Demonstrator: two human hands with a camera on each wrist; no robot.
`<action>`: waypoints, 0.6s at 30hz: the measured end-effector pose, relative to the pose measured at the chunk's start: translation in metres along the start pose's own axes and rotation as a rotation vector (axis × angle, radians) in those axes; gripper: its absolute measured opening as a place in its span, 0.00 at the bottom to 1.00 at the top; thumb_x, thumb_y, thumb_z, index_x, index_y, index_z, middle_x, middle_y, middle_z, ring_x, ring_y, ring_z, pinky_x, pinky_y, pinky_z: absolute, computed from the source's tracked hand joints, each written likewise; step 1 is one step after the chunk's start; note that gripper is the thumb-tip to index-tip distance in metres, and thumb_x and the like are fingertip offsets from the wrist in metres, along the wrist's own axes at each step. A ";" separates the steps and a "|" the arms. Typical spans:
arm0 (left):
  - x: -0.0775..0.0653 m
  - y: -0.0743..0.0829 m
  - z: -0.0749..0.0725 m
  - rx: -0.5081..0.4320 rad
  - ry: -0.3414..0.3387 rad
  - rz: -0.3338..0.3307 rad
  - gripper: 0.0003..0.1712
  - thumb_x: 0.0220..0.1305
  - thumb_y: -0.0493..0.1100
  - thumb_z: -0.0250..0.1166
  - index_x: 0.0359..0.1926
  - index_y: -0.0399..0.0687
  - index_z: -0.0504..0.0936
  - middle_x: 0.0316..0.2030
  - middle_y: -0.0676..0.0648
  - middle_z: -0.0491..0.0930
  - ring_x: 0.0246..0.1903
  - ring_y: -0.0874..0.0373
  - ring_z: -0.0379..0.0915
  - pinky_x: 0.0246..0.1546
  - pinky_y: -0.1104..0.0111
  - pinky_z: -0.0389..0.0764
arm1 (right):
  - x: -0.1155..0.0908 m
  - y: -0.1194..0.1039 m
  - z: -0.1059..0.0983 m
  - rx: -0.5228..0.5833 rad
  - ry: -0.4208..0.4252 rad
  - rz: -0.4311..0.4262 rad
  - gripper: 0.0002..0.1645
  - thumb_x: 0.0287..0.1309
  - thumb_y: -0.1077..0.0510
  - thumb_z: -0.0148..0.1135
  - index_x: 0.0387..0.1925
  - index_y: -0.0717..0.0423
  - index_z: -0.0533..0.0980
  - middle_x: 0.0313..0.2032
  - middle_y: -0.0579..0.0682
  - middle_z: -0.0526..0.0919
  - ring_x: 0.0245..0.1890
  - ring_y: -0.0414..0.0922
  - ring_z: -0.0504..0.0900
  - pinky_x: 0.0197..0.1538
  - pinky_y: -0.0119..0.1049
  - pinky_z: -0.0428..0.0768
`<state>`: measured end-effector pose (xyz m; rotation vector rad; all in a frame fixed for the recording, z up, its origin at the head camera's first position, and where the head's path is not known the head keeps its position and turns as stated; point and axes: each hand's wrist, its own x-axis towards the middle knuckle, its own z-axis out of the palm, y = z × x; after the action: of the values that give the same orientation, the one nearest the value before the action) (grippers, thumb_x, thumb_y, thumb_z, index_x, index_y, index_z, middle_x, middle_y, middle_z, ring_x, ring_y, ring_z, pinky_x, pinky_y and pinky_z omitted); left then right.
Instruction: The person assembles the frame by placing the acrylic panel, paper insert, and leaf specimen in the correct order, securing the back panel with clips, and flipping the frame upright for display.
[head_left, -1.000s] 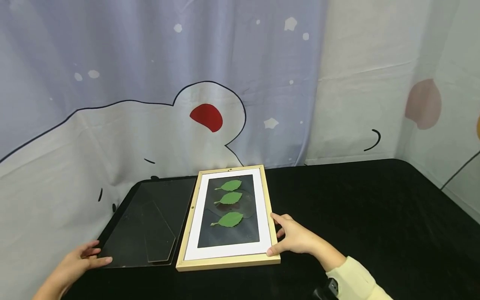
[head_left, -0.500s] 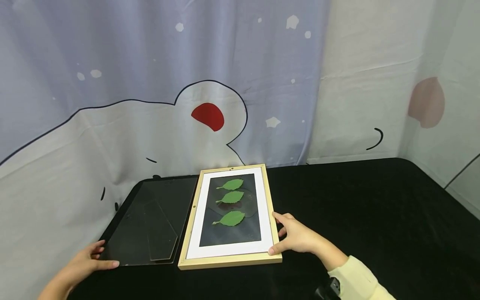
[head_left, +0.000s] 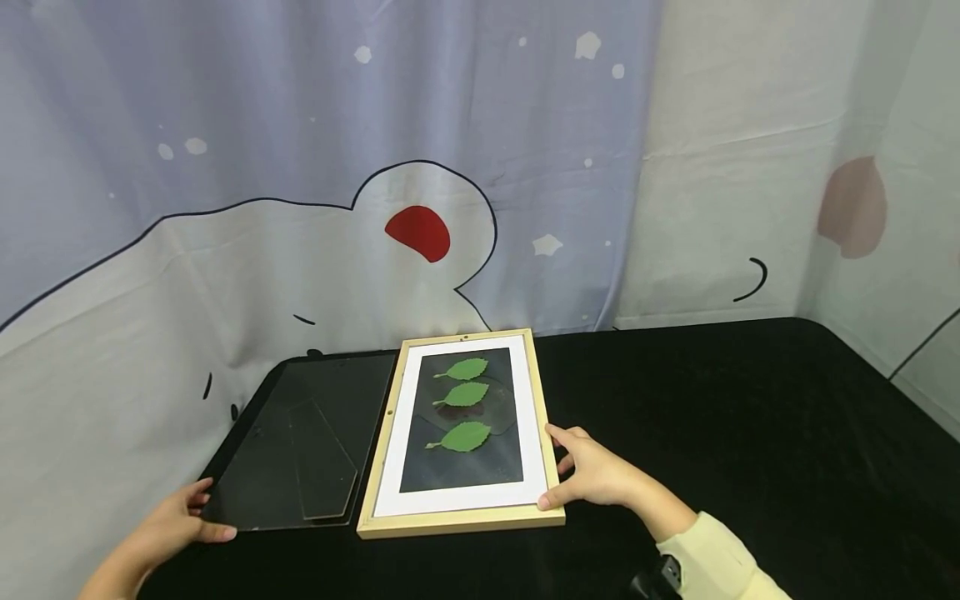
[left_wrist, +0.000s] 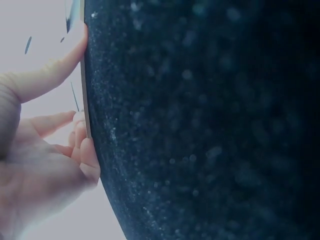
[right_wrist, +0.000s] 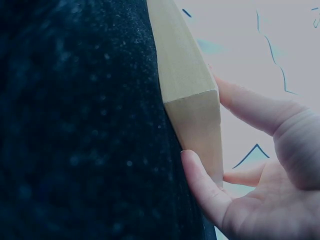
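A light wooden picture frame [head_left: 461, 522] lies flat near the table's middle. Inside its white mat, three green leaves [head_left: 465, 437] are lined up on a dark background. My right hand [head_left: 592, 472] grips the frame's near right corner; the thumb is at the front and the fingers are along the side. Left of the frame lies a black backing board [head_left: 255, 467] with a folded stand [head_left: 326, 471]. My left hand [head_left: 161, 529] holds that board's near left corner. In the left wrist view, the thumb and fingertips [left_wrist: 89, 155] touch its thin edge.
A black cloth covers the table [head_left: 712, 417], which extends to the right of the frame. Behind it hangs a printed curtain [head_left: 300, 275], close to the far edges of the board and frame. A pale yellow sleeve [head_left: 712, 558] covers the right forearm.
My left hand has shifted slightly right along the board's near left corner. The right hand keeps its grip on the frame. The whole head view has drifted slightly.
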<state>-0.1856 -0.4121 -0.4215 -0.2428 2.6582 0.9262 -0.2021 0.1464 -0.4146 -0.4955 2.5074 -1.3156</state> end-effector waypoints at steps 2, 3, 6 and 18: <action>0.002 0.001 -0.001 0.002 -0.009 -0.008 0.64 0.51 0.50 0.75 0.65 0.13 0.42 0.58 0.12 0.52 0.56 0.20 0.54 0.55 0.38 0.64 | 0.000 0.000 0.000 0.000 0.001 0.000 0.64 0.35 0.57 0.81 0.70 0.71 0.54 0.55 0.64 0.66 0.43 0.49 0.77 0.38 0.38 0.79; 0.002 0.002 -0.001 0.004 -0.010 -0.012 0.64 0.51 0.50 0.75 0.65 0.13 0.42 0.57 0.12 0.52 0.56 0.20 0.53 0.55 0.37 0.63 | 0.000 0.000 0.000 0.003 0.001 0.001 0.64 0.35 0.57 0.81 0.70 0.71 0.54 0.55 0.64 0.66 0.43 0.49 0.77 0.38 0.38 0.79; 0.002 0.004 -0.002 0.004 -0.013 -0.022 0.61 0.51 0.47 0.75 0.64 0.12 0.43 0.56 0.12 0.54 0.56 0.20 0.54 0.55 0.37 0.63 | 0.000 0.000 0.000 0.006 -0.001 0.001 0.64 0.35 0.57 0.81 0.70 0.71 0.54 0.55 0.64 0.66 0.43 0.49 0.78 0.38 0.37 0.79; -0.007 0.004 -0.008 -0.055 -0.052 0.004 0.53 0.56 0.41 0.71 0.64 0.12 0.45 0.56 0.13 0.55 0.56 0.23 0.55 0.55 0.39 0.65 | 0.000 0.000 0.000 0.010 -0.005 -0.006 0.63 0.36 0.57 0.81 0.69 0.72 0.54 0.55 0.64 0.65 0.43 0.49 0.77 0.38 0.37 0.79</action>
<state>-0.1819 -0.4136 -0.4109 -0.2234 2.5896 0.9937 -0.2016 0.1460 -0.4144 -0.5047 2.4961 -1.3261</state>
